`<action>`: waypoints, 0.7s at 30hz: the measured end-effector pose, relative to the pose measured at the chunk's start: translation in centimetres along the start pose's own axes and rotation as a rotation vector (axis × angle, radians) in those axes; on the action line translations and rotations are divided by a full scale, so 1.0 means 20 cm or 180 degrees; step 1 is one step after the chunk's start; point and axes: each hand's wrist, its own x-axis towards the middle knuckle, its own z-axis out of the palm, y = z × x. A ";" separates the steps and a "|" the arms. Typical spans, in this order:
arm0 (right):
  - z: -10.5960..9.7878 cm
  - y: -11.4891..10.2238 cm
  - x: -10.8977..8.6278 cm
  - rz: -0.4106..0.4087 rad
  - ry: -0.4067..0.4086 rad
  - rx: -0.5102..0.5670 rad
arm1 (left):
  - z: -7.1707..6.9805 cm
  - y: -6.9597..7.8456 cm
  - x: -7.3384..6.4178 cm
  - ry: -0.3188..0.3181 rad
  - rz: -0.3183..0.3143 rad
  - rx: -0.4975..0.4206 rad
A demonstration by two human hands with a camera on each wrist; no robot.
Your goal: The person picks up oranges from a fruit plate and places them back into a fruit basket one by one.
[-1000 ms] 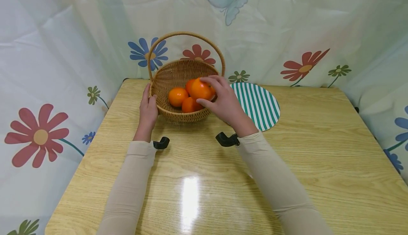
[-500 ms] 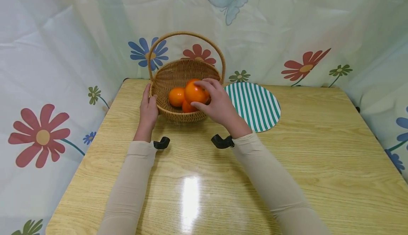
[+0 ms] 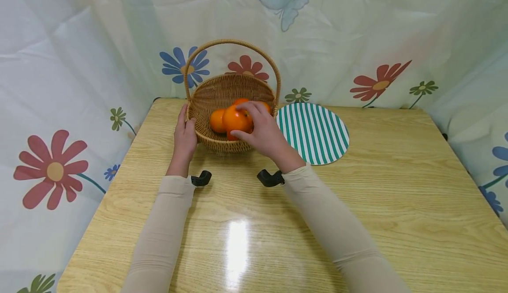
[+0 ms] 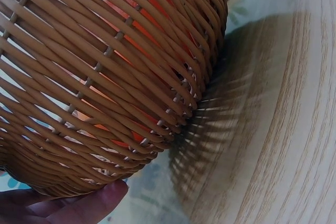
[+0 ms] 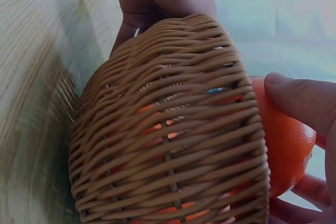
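A wicker basket (image 3: 228,146) with a tall arched handle stands near the back of the table. My left hand (image 3: 185,136) holds its left rim, and fingers (image 4: 89,205) of that hand show beneath the weave in the left wrist view. Between the curled thumb and fingers of my right hand (image 3: 265,129) is an orange (image 3: 233,117), over the front right part of the basket. The right wrist view has this orange (image 5: 286,145) beside the rim, thumb on its near side. Several other oranges (image 3: 217,121) lie inside, partly hidden behind the held one and my hand.
Right of the basket lies a round mat (image 3: 315,132) with green and white stripes. The wooden table (image 3: 397,187) extends to the right and toward me. A flowered curtain (image 3: 337,41) hangs behind and at the sides.
My right hand has moved left and slightly down with the orange, from the basket's right side toward its middle. The left hand and the basket have stayed put.
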 end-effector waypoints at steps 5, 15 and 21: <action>0.03 -0.02 0.02 -0.0008 -0.0062 -0.0020 | 0.00 0.00 0.00 -0.0026 -0.0028 0.0014; 0.08 -0.09 0.06 -0.0078 -0.0252 -0.0250 | 0.00 0.01 -0.01 -0.0040 -0.0070 -0.0091; 0.10 -0.12 0.08 -0.0083 -0.0403 -0.0388 | 0.00 0.00 -0.02 -0.0029 -0.0046 0.0033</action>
